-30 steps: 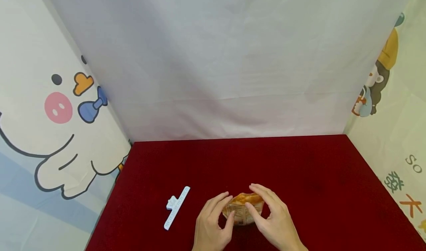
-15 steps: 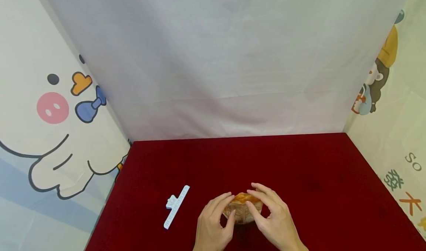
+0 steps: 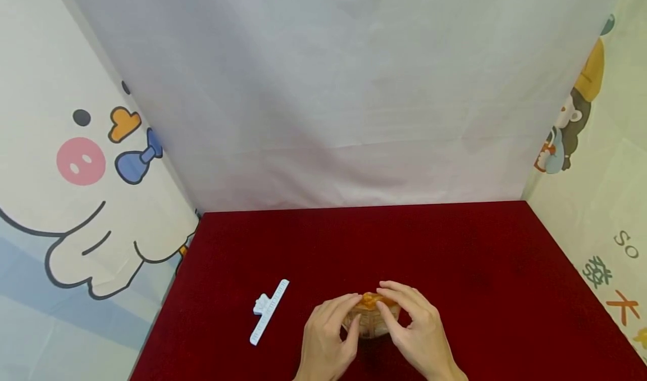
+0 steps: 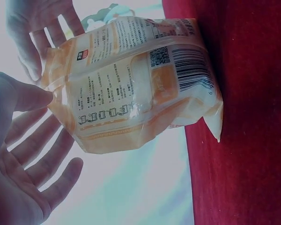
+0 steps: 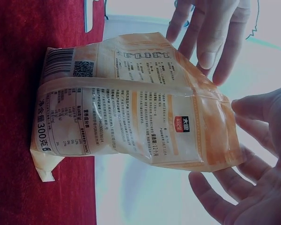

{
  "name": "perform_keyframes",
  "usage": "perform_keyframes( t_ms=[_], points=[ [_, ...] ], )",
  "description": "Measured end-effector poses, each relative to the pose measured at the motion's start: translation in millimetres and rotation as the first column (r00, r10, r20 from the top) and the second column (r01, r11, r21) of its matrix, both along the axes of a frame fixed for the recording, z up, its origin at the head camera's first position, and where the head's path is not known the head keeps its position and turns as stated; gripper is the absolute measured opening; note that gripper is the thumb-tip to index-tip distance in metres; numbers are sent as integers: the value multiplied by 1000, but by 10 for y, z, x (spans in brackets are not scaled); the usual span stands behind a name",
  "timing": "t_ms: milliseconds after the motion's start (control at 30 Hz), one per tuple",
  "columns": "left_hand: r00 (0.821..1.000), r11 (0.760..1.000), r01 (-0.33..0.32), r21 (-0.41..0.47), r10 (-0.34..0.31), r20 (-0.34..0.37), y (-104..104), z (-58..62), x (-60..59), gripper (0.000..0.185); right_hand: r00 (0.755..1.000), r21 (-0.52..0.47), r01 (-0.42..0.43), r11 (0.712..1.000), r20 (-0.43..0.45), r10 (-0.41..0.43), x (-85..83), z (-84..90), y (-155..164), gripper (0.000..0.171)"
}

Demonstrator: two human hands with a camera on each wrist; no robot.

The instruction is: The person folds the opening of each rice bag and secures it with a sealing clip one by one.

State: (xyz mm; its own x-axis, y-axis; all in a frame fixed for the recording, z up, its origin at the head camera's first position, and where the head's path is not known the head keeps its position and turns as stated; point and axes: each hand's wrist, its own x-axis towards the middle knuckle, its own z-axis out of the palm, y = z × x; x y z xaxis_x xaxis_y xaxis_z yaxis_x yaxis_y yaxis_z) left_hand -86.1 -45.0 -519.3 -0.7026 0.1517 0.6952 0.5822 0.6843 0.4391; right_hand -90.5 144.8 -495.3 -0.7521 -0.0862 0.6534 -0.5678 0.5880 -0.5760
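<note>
A soft plastic food bag [image 3: 371,323], orange and cream with printed text, stands upright on the red cloth. Its back, with a barcode, a QR code and the marking 300克, shows in the left wrist view, where the bag [image 4: 122,84] lies sideways in the picture. My left hand [image 3: 326,336] pinches the left part of the bag's top edge, thumb in front and fingers behind. At the right part of that edge, my right hand [image 3: 419,331] pinches with thumb and fingers. To the left lies a white bag clip [image 3: 269,312] with a long bar, touched by neither hand.
The red cloth [image 3: 480,268] covers the table and reaches a white curtain [image 3: 354,117] at the back. Printed cloth panels stand at both sides, the left one with a cartoon animal [image 3: 81,162].
My left hand has shifted a little to the right along the bag's top, and less of the orange top edge shows between the hands. The clip stays where it lies.
</note>
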Motion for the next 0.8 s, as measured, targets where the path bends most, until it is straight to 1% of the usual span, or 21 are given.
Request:
perform_keyframes(
  t_ms=[200, 333, 467, 667, 800],
  points=[
    [1000, 1000, 4, -7, -4, -6, 23, 23, -12, 39, 1000, 5, -1, 1000, -24, 1, 1, -2, 5, 41],
    [1000, 1000, -2, -11, 2, -17, 39, 42, -28, 37, 998, 11, -3, 1000, -62, 4, -7, -6, 4, 45],
    [1000, 999, -9, -33, 8, -26, 46, 68, -52, 34, 997, 12, -7, 1000, -79, 8, -17, -13, 2, 49],
    [998, 997, -27, -71, 23, -50, 74, 95, -95, 33, 998, -24, -30, 999, -59, 28, -28, -41, -3, 50],
    [998, 995, -37, -92, 33, -44, 94, 99, -118, 33, 998, -67, -42, 997, -40, 39, -36, -59, -8, 52]
  ],
)
